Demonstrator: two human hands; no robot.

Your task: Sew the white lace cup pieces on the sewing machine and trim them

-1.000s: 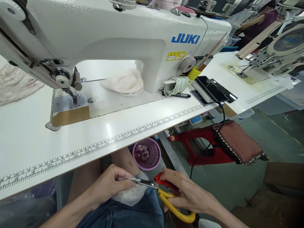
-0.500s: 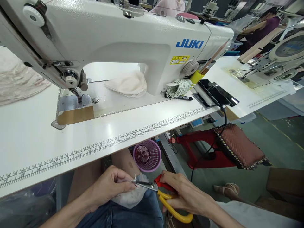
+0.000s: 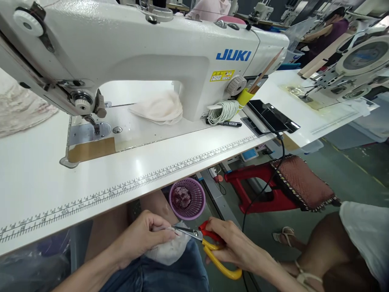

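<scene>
Holding scissors (image 3: pixel 198 235) at pale cloth (image 3: pixel 170 251) — bystander (image 3: pixel 355 243), lower right, now showing more.

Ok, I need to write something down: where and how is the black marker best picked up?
Probably pinch the black marker by its right end, coming from the front edge of the table: it lies flat, and that end juts out past the coiled cord, which hides part of it further left.

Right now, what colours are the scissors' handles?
One red handle, one yellow handle; best seen in the head view.
</scene>
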